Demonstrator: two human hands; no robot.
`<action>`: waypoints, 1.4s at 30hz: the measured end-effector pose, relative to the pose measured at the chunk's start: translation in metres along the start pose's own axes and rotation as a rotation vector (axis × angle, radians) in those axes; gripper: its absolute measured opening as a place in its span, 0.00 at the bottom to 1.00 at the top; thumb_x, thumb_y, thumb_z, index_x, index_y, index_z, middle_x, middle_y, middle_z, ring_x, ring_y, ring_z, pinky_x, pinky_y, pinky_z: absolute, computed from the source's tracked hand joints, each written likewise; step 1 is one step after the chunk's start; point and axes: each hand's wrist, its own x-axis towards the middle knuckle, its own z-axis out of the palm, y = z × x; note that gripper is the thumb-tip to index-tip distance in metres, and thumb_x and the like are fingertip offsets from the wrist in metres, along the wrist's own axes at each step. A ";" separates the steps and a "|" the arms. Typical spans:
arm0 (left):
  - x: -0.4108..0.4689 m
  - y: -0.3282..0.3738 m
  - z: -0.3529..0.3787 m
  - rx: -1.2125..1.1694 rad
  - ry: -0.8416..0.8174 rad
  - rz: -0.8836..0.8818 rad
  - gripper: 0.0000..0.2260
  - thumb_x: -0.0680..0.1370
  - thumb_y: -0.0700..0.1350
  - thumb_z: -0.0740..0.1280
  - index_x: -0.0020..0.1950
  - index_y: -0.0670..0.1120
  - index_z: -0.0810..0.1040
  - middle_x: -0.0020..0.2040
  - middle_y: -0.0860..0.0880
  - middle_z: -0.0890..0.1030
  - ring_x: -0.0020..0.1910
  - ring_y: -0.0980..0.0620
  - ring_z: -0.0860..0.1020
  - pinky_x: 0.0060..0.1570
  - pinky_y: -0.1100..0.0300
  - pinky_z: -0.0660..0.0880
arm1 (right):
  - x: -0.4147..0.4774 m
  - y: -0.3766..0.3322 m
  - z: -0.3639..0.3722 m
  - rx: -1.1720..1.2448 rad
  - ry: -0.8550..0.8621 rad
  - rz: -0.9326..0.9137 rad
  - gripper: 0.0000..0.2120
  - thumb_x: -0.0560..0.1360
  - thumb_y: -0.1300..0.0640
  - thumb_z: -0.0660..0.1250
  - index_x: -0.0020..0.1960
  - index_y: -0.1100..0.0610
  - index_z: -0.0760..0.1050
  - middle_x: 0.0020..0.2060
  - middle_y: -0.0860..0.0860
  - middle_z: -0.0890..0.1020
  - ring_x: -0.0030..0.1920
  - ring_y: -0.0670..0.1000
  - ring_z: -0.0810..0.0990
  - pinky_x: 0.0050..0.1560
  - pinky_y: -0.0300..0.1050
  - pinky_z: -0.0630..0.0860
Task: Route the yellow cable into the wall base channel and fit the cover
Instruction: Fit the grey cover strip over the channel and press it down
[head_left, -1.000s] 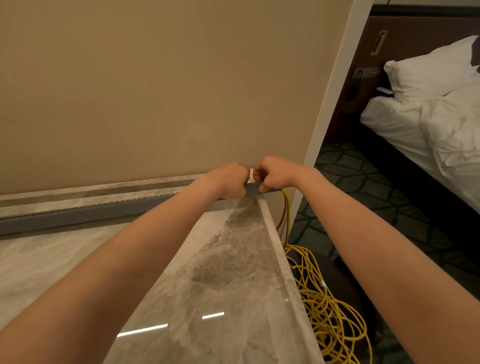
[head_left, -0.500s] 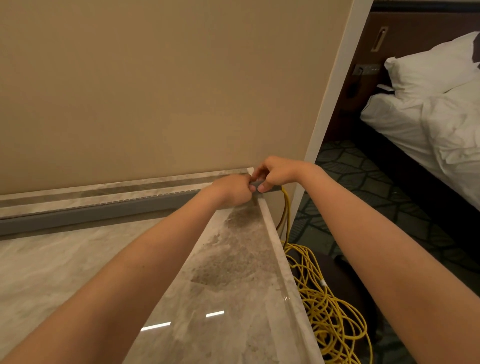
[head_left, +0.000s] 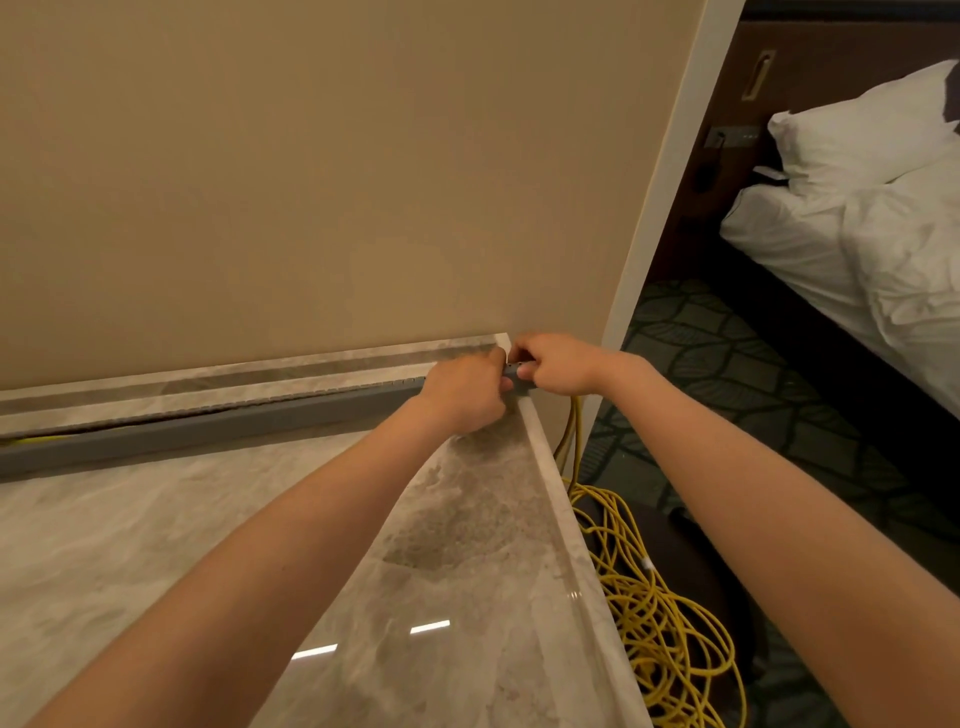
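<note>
A long grey channel (head_left: 208, 428) runs along the foot of the beige wall on the marble top. Its right end sits between my two hands at the wall's corner. My left hand (head_left: 465, 392) has its fingers curled over the channel just left of the end. My right hand (head_left: 553, 364) pinches the very end of the channel. The yellow cable (head_left: 571, 426) drops from under my right hand down the marble edge into a loose coil (head_left: 665, 623) on the floor. A short yellow bit shows in the channel at far left (head_left: 47, 439).
The marble surface (head_left: 260, 545) ends in a raised edge (head_left: 571, 545) on the right. Past the white wall corner trim (head_left: 660, 182) lie patterned carpet (head_left: 753, 415) and a bed with white linen (head_left: 883, 234).
My left hand has slid slightly down and left along the channel. My right hand has stayed at the channel's end.
</note>
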 end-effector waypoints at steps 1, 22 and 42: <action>0.000 -0.002 -0.001 -0.027 0.002 0.021 0.12 0.80 0.45 0.57 0.61 0.41 0.68 0.59 0.41 0.76 0.56 0.40 0.75 0.43 0.55 0.66 | -0.001 0.002 0.003 0.001 0.032 -0.019 0.11 0.78 0.62 0.59 0.59 0.63 0.72 0.55 0.60 0.77 0.49 0.55 0.73 0.48 0.46 0.68; -0.018 -0.015 0.019 -0.308 0.379 0.104 0.12 0.72 0.43 0.71 0.52 0.39 0.75 0.47 0.43 0.80 0.48 0.42 0.76 0.41 0.60 0.62 | -0.021 0.013 0.022 0.174 0.363 -0.106 0.21 0.73 0.61 0.70 0.64 0.59 0.71 0.57 0.57 0.79 0.59 0.54 0.77 0.57 0.38 0.70; -0.014 -0.008 -0.007 -0.334 0.163 -0.055 0.14 0.69 0.44 0.73 0.52 0.44 0.79 0.50 0.45 0.82 0.50 0.45 0.78 0.42 0.59 0.71 | -0.023 0.007 0.027 -0.218 0.311 -0.170 0.16 0.72 0.61 0.68 0.59 0.60 0.72 0.54 0.56 0.74 0.54 0.56 0.74 0.53 0.49 0.72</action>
